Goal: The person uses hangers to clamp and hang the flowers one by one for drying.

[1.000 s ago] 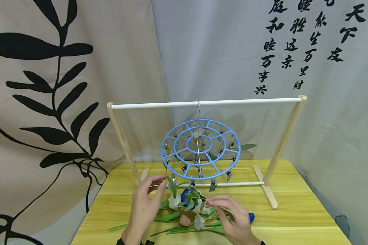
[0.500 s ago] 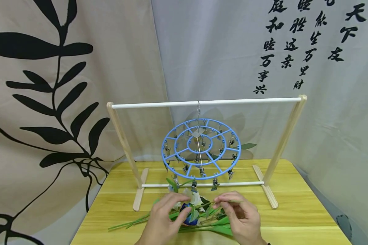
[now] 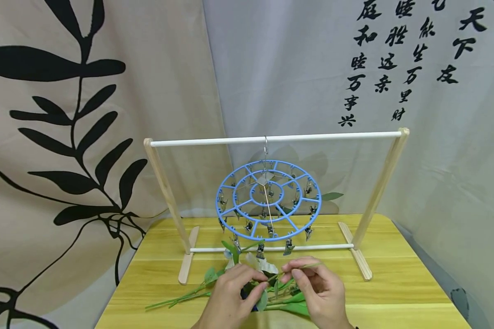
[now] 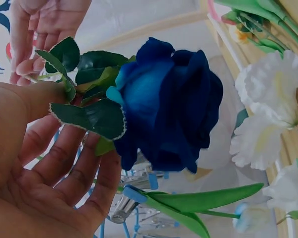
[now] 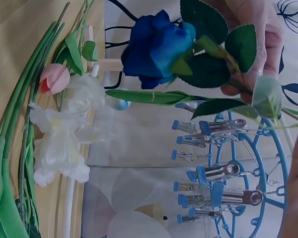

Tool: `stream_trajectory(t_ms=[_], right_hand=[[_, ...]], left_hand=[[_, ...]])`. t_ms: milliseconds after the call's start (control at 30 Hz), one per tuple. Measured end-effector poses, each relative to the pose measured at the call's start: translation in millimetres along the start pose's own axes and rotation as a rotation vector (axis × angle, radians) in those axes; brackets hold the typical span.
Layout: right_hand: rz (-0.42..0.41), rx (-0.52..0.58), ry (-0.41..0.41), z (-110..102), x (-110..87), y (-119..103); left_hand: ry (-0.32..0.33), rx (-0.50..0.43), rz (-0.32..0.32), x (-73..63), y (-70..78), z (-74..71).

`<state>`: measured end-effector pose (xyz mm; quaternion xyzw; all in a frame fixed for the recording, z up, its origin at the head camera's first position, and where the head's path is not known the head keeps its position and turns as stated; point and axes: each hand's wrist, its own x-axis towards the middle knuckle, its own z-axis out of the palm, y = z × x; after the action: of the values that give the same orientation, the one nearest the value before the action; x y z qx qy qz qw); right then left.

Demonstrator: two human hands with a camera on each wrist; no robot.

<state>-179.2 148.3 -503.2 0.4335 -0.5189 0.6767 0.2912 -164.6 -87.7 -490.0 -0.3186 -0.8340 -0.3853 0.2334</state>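
My left hand [image 3: 232,297] pinches the stem of a blue rose [image 4: 164,106] just behind its bloom, among dark green leaves. Further along, my right hand [image 3: 321,292] holds the same stem between thumb and fingers. The rose is mostly covered by my left hand in the head view but plain in both wrist views. Above the hands hangs a round blue clip hanger [image 3: 267,237] with several metal clips [image 5: 221,171]. From one clip [image 4: 125,204] a pale blue-white tulip [image 4: 249,218] hangs head down, its green leaves beside it.
A wooden stand with a white top rail [image 3: 333,136] bears the hanger. On the wooden table [image 3: 403,278] lie white flowers [image 5: 59,144], a pink tulip [image 5: 54,78] and several green stems [image 3: 177,299]. A patterned cloth [image 3: 169,68] hangs behind.
My left hand has come right and down from beside the hanging tulip to the rose and now pinches its stem. My right hand has shifted slightly right, still holding the stem.
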Motion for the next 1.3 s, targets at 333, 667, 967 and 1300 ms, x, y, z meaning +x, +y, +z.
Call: stream_trajectory(t_ms=[333, 667, 967, 1300], right_hand=[[0.128, -0.077, -0.016, -7, 4.2, -11], [0.291, -0.21, 0.035, -10, 12.1, -20], [0.369, -0.317, 0.091, -14, 16.9, -19], [0.387, -0.371, 0.116, -20, 16.1, -12]], left_hand=[[-0.031, -0.034, -0.062, 0.2, 0.9, -0.8], [-0.05, -0.082, -0.064, 6.9, 1.1, 8.3], [0.025, -0.045, -0.236, 8.7, 6.1, 17.5], [0.223, 0.281, -0.239, 13.3, 8.2, 29.7]])
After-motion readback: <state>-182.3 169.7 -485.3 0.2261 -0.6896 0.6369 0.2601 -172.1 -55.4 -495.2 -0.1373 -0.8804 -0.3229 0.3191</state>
